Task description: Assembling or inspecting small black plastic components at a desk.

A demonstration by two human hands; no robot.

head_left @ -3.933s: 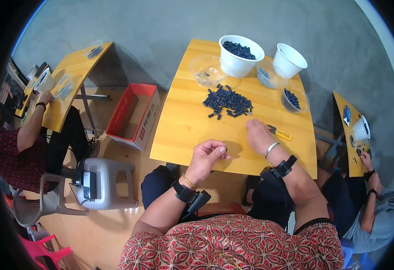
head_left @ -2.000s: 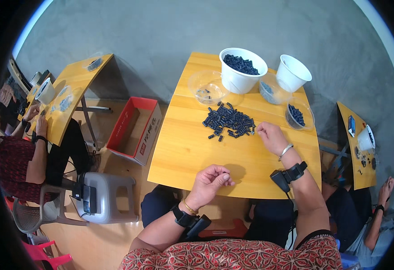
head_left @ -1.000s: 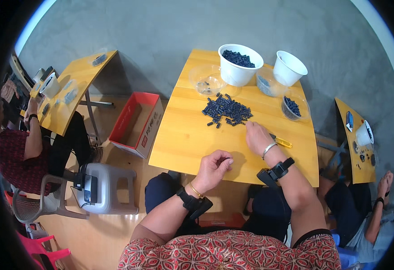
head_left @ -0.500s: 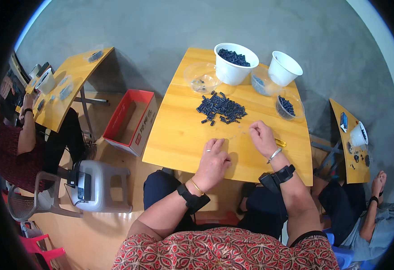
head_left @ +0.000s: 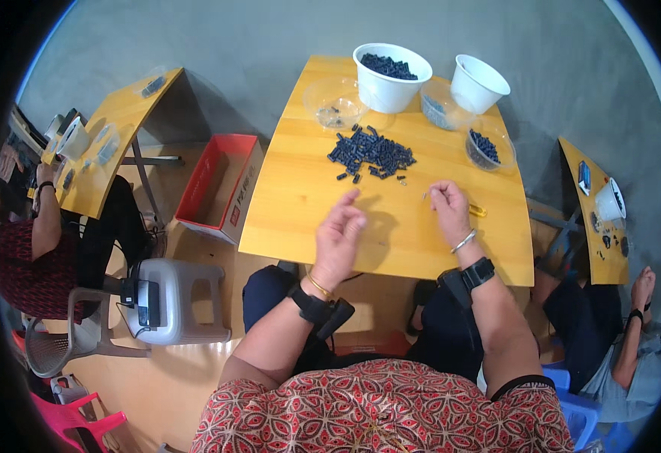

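My left hand point(head_left: 338, 235) is raised a little above the near part of the yellow wooden table point(head_left: 285, 219). Its fingers are stretched out and apart, with nothing in them. To its right, my right hand point(head_left: 450, 205) has thumb and fingers pinched together. A tiny shiny bit shows at its fingertips, too small to name. Beyond both hands lies a loose pile of small dark blue cylindrical parts point(head_left: 372, 153). Beside my right hand a yellow-handled tool point(head_left: 478, 211) rests on the table, partly hidden by that hand.
At the far edge stand a white bucket point(head_left: 391, 94) full of dark parts and another white bucket point(head_left: 475, 87). Clear plastic bowls point(head_left: 336, 117) sit near them, one holding dark parts point(head_left: 484, 149). A red box point(head_left: 213, 181) is on the floor left. People work at tables on both sides.
My left hand has lifted off the table and its fingers have spread. My right hand stays pinched and has shifted slightly right. The whole view has tilted, so the table appears higher.
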